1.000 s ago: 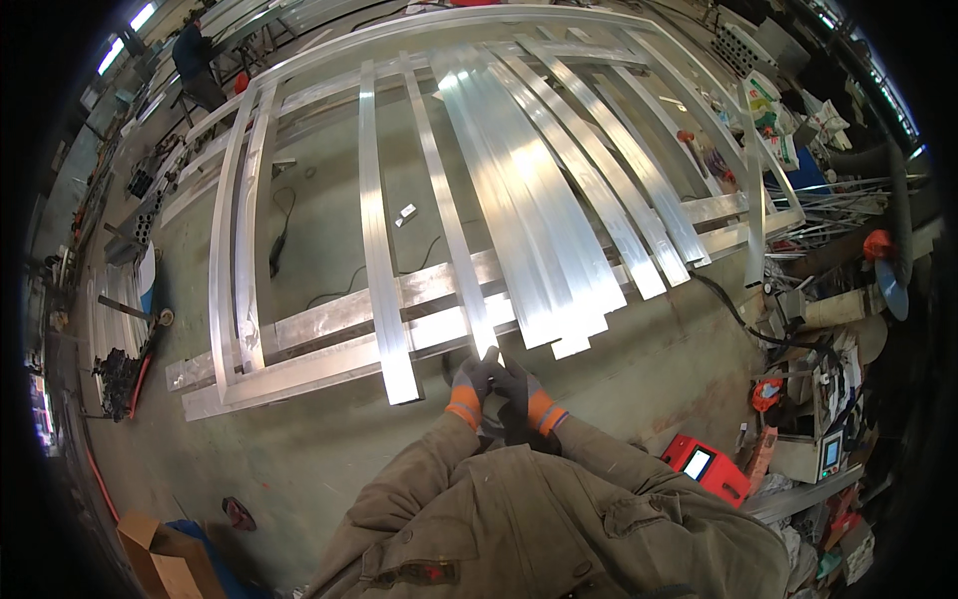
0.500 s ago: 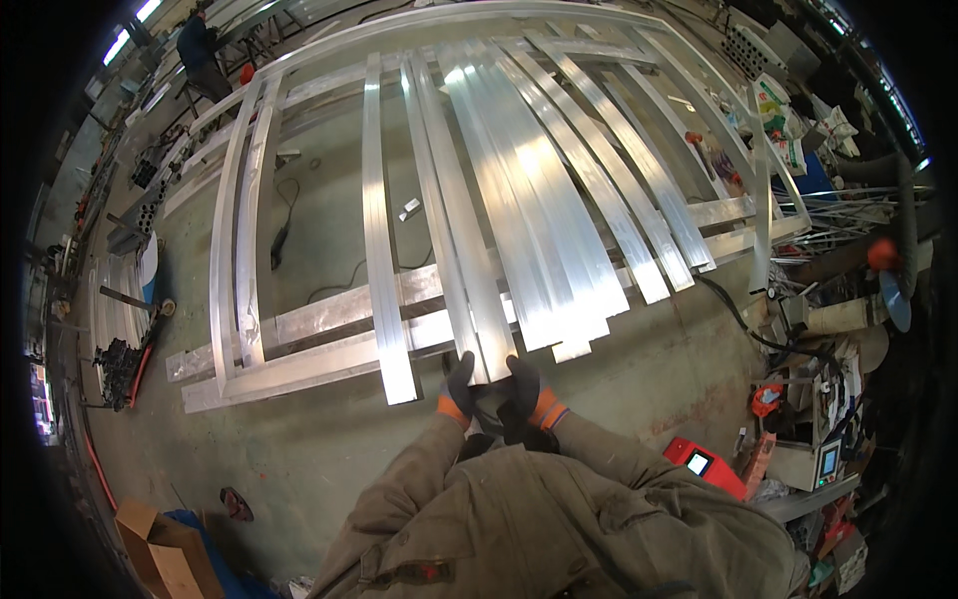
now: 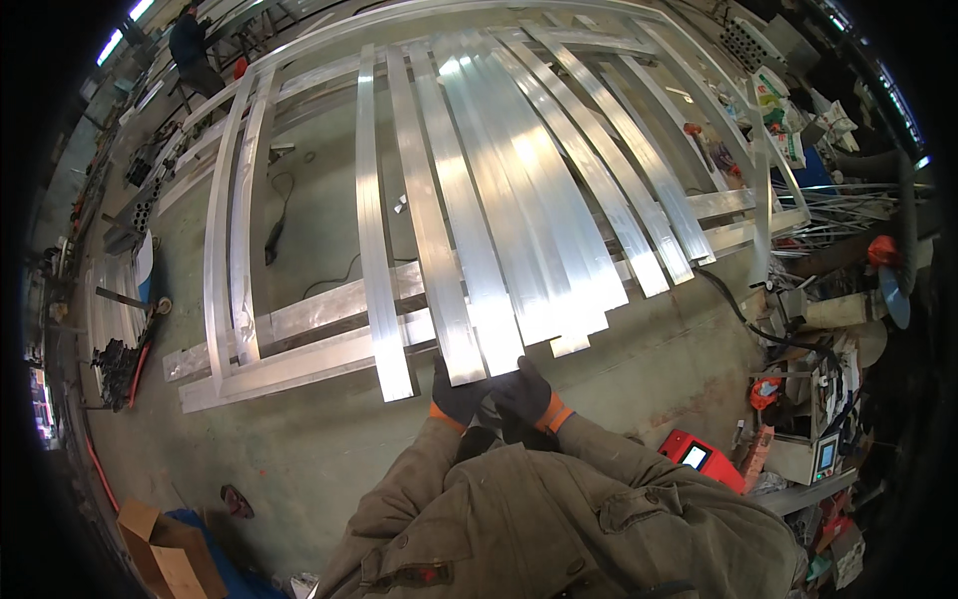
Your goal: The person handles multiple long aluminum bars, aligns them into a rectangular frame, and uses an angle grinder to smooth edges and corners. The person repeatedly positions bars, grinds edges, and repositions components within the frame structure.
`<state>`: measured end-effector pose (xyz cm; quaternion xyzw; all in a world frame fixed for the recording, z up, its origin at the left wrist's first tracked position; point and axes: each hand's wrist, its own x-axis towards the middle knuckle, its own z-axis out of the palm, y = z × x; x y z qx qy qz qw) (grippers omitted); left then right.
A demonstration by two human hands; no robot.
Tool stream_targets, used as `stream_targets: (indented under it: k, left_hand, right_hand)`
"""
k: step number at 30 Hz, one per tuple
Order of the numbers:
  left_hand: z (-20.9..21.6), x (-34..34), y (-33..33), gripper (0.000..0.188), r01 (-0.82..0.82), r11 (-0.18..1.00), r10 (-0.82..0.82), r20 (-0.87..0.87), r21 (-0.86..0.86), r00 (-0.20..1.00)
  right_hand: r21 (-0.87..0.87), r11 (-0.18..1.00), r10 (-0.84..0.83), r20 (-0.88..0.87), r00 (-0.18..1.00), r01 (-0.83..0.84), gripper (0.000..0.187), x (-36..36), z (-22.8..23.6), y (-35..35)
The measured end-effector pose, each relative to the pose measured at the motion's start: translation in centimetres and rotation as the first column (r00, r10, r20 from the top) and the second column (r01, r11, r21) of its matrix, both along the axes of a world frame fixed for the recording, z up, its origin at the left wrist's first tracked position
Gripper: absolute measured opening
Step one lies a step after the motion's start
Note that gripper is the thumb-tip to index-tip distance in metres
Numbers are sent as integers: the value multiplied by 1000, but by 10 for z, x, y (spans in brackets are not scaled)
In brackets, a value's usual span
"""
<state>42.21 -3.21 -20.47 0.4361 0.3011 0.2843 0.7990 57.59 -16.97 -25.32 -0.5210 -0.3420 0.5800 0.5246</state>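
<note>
Both my hands wear dark gloves with orange cuffs. My left hand grips the near end of a long, flat aluminium bar, with its fingers partly hidden under the end. Just to the right, my right hand is closed at the end of a second aluminium bar. These two bars lie side by side, with a narrow gap between them farther up. Several more bars lie close together to their right, and a single bar lies apart on the left.
The bars rest across a large aluminium frame. A power tool with a cord lies on the floor inside it. To my right are a red device with a screen and a black cable. An open cardboard box stands lower left. Another person is far left.
The two bars in my hands have shifted and spread apart, and the left one now shows a broader face. My hands have moved from their outer sides to beneath the ends.
</note>
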Motion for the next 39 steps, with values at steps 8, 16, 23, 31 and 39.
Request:
stream_targets:
  k: [8,16,23,31,39]
  left_hand:
    - [-12,-28,-3,67,-116,889,120,-19,-442,993]
    - [10,12,0,105,49,959,235,-884,278,405]
    - [20,25,-7,111,127,941,269,-921,313,282]
    - [0,15,-7,122,159,962,147,-912,222,382]
    - [-28,6,0,89,133,919,255,-817,371,517]
  right_hand:
    - [192,958,-231,70,971,214,44,-8,-62,-16]
    - [182,958,-93,928,361,-221,24,2,-69,-10]
    - [60,992,4,870,493,-114,16,-1,7,-4]
    - [83,951,5,959,283,-297,22,2,36,5]
    - [232,942,-69,840,537,-242,29,0,-25,-1]
